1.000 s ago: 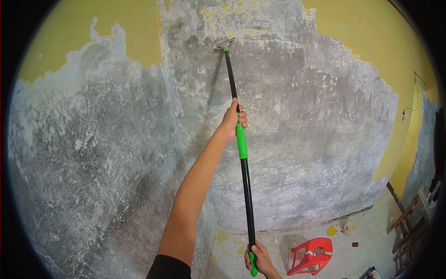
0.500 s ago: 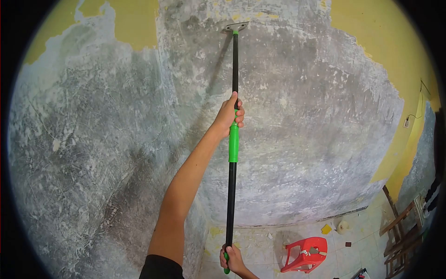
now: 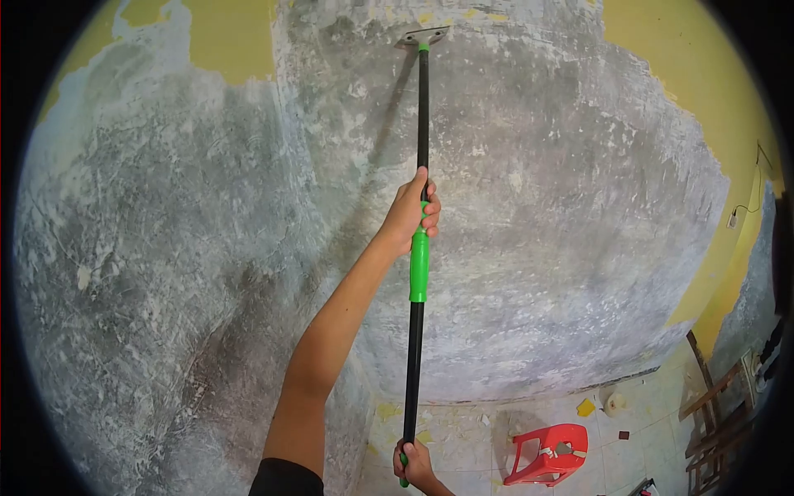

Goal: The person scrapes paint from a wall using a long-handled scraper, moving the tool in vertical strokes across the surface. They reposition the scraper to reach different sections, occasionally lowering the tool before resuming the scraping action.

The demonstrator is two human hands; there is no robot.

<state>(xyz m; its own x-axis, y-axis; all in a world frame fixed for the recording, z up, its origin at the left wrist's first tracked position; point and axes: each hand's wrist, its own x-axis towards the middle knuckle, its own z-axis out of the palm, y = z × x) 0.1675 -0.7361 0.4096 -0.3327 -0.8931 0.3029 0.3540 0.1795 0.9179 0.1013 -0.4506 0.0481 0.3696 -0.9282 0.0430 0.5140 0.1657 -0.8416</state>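
A long black pole (image 3: 416, 355) with a green sleeve rises through the middle of the view. Its flat metal scraper head (image 3: 425, 36) lies against the upper part of the grey, patchy wall (image 3: 529, 207). My left hand (image 3: 412, 212) is wrapped round the pole just above the green sleeve, thumb pointing up along it. Low in the view, my right hand (image 3: 418, 465) is closed round the green lower end of the pole. A shadow of the pole falls on the wall to its left.
Yellow paint (image 3: 686, 58) borders the bare wall. A red stool (image 3: 547, 455) with small items on it stands on the tiled floor among flakes. Wooden pieces (image 3: 718, 422) lean at the lower right. A socket with a cable (image 3: 733, 220) is on the right wall.
The scraper head has moved slightly up the wall, while my left hand and the green sleeve appear slightly lower and further right in view. Both hands keep their hold.
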